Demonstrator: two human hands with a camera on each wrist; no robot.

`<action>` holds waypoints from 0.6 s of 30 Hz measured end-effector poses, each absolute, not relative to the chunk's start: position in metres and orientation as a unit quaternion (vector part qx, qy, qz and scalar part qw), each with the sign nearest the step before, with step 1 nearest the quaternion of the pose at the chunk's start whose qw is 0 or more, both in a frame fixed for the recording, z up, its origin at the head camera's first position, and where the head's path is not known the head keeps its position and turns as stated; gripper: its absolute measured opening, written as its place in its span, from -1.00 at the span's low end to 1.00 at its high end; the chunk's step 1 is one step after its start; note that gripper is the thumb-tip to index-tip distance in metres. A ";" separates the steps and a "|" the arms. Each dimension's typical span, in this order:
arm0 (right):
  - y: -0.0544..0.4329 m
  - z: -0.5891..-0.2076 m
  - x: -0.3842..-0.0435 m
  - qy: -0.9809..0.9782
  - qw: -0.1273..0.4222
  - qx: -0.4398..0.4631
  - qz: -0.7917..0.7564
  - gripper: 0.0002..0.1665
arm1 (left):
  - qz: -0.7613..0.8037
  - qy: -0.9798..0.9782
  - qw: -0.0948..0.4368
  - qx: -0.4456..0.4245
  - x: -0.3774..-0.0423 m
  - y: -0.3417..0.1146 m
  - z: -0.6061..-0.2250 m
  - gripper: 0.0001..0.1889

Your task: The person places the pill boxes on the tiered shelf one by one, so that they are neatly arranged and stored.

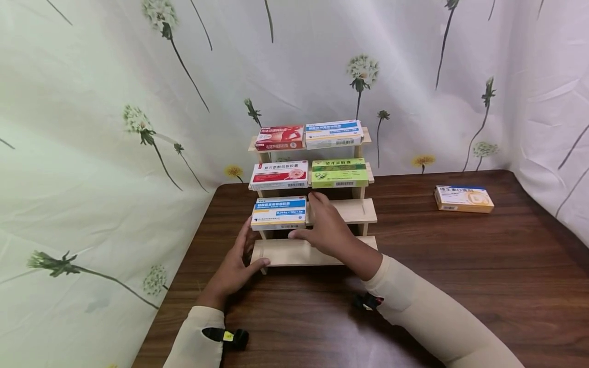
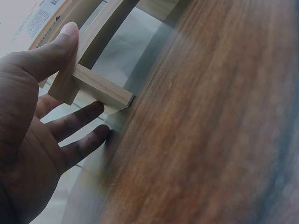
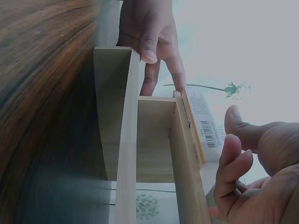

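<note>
A blue-and-white medicine box (image 1: pixel 278 212) lies on the left half of the third tier of a light wooden step stand (image 1: pixel 301 252). My left hand (image 1: pixel 233 268) is at the stand's left side. Its thumb rests by the end of the lowest step, and its fingers reach up beside the box's left end. Near the box's right end is my right hand (image 1: pixel 325 225), over the third tier. From the right wrist view, the fingers of that hand (image 3: pixel 266 172) bend loosely and nothing is between them. A small gap separates them from the box (image 3: pixel 204 126).
On the top tier are a red box (image 1: pixel 279 138) and another blue-and-white box (image 1: pixel 334 134). The second tier bears a red-and-white box (image 1: pixel 279 175) and a green box (image 1: pixel 339 173). A white-and-orange box (image 1: pixel 463 199) lies on the dark wooden table (image 1: pixel 460 255). A flower-print curtain (image 1: pixel 303 61) hangs behind.
</note>
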State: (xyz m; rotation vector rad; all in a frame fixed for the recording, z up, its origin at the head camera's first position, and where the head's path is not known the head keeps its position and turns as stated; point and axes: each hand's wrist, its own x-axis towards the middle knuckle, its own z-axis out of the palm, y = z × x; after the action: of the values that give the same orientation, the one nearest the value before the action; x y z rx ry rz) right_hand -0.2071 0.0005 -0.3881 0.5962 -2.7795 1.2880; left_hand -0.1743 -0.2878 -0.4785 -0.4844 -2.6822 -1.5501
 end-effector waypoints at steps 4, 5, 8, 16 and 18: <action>0.014 -0.389 -0.200 -0.890 0.016 0.202 0.409 0.28 | -0.494 -0.854 0.006 -0.160 -0.175 -0.287 -0.479 0.21; 0.017 -0.390 -0.199 -0.889 0.015 0.204 0.410 0.28 | -0.495 -0.854 0.007 -0.160 -0.175 -0.287 -0.480 0.21; 0.028 -0.391 -0.193 -0.887 0.013 0.209 0.412 0.28 | -0.492 -0.855 0.011 -0.163 -0.175 -0.287 -0.480 0.20; 0.053 -0.399 -0.181 -0.881 -0.012 0.223 0.416 0.28 | -0.490 -0.857 0.011 -0.160 -0.175 -0.286 -0.479 0.22; 0.060 -0.401 -0.178 -0.878 -0.006 0.235 0.417 0.26 | -0.491 -0.857 0.009 -0.157 -0.175 -0.286 -0.479 0.22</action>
State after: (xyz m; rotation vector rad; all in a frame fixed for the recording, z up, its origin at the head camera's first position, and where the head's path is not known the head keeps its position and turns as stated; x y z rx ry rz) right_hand -0.1783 0.0598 -0.4014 0.7417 -2.7688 1.3158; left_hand -0.1748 -0.2865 -0.4786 -0.4916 -2.6764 -1.5327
